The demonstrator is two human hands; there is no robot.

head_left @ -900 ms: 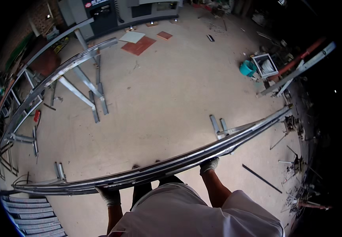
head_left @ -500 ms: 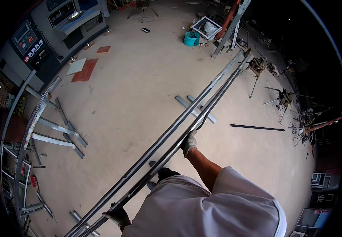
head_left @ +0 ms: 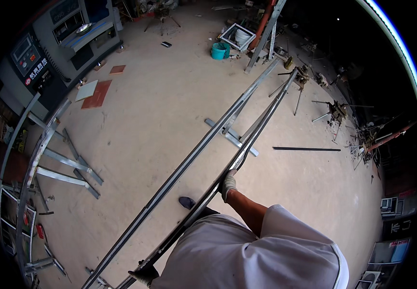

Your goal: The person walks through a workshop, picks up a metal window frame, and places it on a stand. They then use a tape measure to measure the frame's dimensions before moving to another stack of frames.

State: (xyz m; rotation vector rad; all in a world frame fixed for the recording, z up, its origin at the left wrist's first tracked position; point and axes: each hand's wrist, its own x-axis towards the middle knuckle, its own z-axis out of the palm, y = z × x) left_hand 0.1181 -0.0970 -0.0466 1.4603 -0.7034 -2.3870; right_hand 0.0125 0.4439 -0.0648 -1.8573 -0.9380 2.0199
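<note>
Along my body runs a long metal profile (head_left: 199, 208) with dark strips, slanting from lower left to upper right. My right hand (head_left: 228, 185), in a pale glove, is closed around it near its middle. Farther down, my left hand (head_left: 145, 274), also gloved, grips the same profile near the lower picture edge; its fingers are partly hidden. A second long profile (head_left: 170, 184) lies roughly parallel on the left, with a gap between the two. Under the profiles shows a grey metal stand (head_left: 232, 136).
A dark strip (head_left: 306, 149) lies on the floor to the right. Metal racks (head_left: 64, 176) stand left, a control machine (head_left: 30, 60) far left. A teal bucket (head_left: 219, 51), a leaning post (head_left: 265, 38) and tripod stands (head_left: 336, 111) are farther off. My shoe (head_left: 186, 202) shows between the profiles.
The held profile has moved away from the other one, toward my body, so the gap between them is wider. Both hands keep their grip. The whole view has shifted slightly.
</note>
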